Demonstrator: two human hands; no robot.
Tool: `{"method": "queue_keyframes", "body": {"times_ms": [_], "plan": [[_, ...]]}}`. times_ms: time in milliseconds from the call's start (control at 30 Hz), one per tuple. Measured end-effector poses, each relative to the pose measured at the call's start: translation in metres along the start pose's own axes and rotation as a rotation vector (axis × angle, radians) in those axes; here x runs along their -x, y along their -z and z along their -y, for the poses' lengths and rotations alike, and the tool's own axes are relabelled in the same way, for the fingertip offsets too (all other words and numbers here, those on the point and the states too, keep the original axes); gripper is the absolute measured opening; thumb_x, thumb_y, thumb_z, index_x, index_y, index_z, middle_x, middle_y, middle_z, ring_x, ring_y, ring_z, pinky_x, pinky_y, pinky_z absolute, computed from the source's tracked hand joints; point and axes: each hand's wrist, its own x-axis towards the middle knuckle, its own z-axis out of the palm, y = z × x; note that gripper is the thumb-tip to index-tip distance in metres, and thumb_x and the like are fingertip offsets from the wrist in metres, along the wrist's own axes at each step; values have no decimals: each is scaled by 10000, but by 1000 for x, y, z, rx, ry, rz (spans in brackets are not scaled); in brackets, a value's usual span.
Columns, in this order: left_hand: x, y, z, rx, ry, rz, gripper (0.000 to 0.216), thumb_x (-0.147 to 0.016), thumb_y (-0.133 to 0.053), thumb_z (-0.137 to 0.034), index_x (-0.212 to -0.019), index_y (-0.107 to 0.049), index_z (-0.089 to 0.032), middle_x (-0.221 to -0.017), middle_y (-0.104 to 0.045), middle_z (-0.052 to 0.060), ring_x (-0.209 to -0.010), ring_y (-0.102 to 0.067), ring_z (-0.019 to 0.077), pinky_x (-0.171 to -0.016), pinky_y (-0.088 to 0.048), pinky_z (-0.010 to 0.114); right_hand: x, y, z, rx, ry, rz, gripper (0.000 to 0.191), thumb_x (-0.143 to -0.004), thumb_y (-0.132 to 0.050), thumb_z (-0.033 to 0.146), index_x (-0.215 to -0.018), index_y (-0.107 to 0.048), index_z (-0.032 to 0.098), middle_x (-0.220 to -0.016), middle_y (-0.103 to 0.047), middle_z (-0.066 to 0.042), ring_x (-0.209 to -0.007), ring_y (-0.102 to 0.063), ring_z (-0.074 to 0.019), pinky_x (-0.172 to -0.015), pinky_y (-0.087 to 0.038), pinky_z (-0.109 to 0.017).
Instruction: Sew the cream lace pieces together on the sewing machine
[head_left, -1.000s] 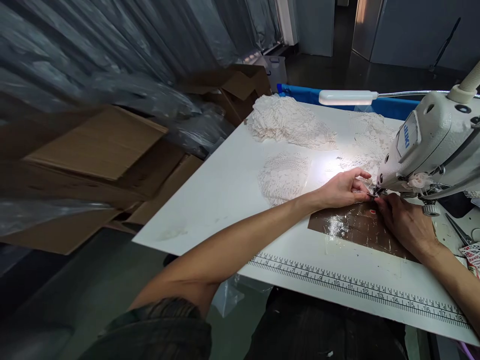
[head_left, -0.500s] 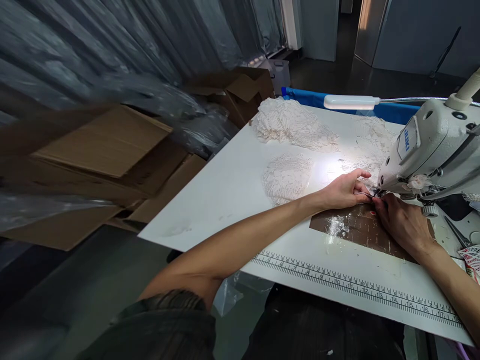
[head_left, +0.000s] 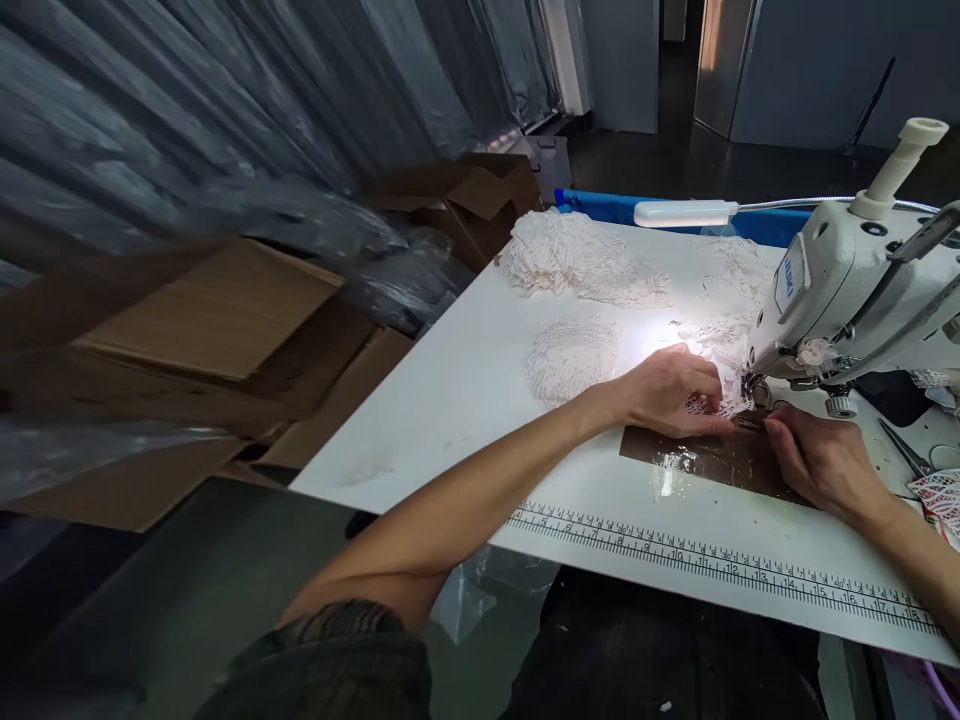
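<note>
White openwork lace lies under the needle end of a white sewing machine. My left hand is on the lace's near edge, just left of the presser foot. Its fingers curl over the lace and its thumb stretches right. My right hand is closed in a pinch just in front of the machine. A small dark, pointed metal tool sticks out leftward from its fingertips; its exact kind is unclear. Both hands are above a brown plate on the tabletop.
Lace heaps lie at the table's back and left of my hand. A lamp hangs above. Scissors lie right of my right hand. A printed ruler follows the front edge. Cardboard boxes stand left.
My hands have moved apart from their meeting point at the needle. The right hand is lower, and the left hand has turned palm down over the lace. The view has shifted slightly.
</note>
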Motion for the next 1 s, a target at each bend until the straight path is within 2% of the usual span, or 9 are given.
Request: {"method": "queue_keyframes", "body": {"times_ms": [67, 167, 333, 433, 567, 667, 767, 900, 1000], "plan": [[1, 6, -2, -184, -24, -32, 370, -916, -586, -426, -664, -609, -155, -758, -684, 40, -691, -612, 142, -666, -477, 310, 8, 7, -10, 15, 9, -14, 638, -1022, -146, 490, -719, -616, 184, -517, -541, -35, -452, -474, -149, -489, -290, -282], [-1, 8, -5, -348, -12, -65, 278, -985, -477, -295, -837, -648, -133, -858, -676, 84, -772, -608, 159, -655, -488, 287, 14, 11, -27, 134, -90, -82, 594, -1014, -195, 468, -658, -582, 192, -562, -556, -67, -517, -500, -177, -493, -267, -296], [-9, -5, -13, -304, -49, 41, 236, -998, -429, -172, -957, -651, -103, -946, -656, 104, -851, -616, 154, -712, -534, 265, 8, 6, -46, 281, -143, -152, 433, -967, -323, 411, -877, -650, 142, -867, -624, -176, -838, -543, -323, -646, -398, -387], [-13, -12, -12, -232, -69, 88, 208, -993, -463, -190, -987, -657, -117, -958, -651, 91, -862, -623, 149, -750, -547, 275, 2, 1, -44, 144, -134, -128, 331, -930, -392, 365, -831, -639, 168, -867, -610, -147, -851, -542, -300, -701, -445, -392], [-16, -13, -2, -183, -63, 84, 192, -982, -489, -211, -951, -665, -140, -919, -654, 69, -818, -628, 136, -725, -549, 265, 1, -6, -32, -20, -163, -76, 279, -899, -420, 333, -778, -621, 183, -844, -599, -116, -797, -567, -252, -626, -442, -332], [-16, -12, 2, -180, -85, 52, 193, -977, -474, -196, -926, -649, -134, -889, -659, 60, -768, -629, 120, -682, -542, 243, 5, -10, -27, -12, -133, -59, 288, -906, -416, 329, -814, -646, 180, -844, -613, -108, -775, -566, -243, -638, -440, -336], [-16, -12, 3, -288, -146, 3, 233, -987, -423, -186, -919, -637, -121, -902, -664, 77, -777, -635, 128, -660, -542, 241, 9, -13, -29, 17, -90, -70, 287, -913, -419, 321, -857, -660, 175, -882, -636, -115, -803, -570, -250, -666, -446, -344], [-15, -17, 4, -417, -258, -38, 295, -1000, -400, -198, -862, -648, -119, -886, -677, 77, -793, -644, 146, -702, -550, 267, 10, -16, -32, 50, -70, -89, 292, -918, -414, 308, -855, -658, 161, -902, -641, -131, -815, -571, -256, -681, -459, -351], [-14, -21, 5, -437, -287, -46, 300, -1006, -404, -198, -859, -656, -131, -890, -691, 53, -779, -636, 135, -735, -545, 271, 10, -16, -31, 65, -72, -81, 294, -925, -415, 310, -841, -656, 165, -877, -635, -126, -810, -567, -258, -689, -464, -356]]}}
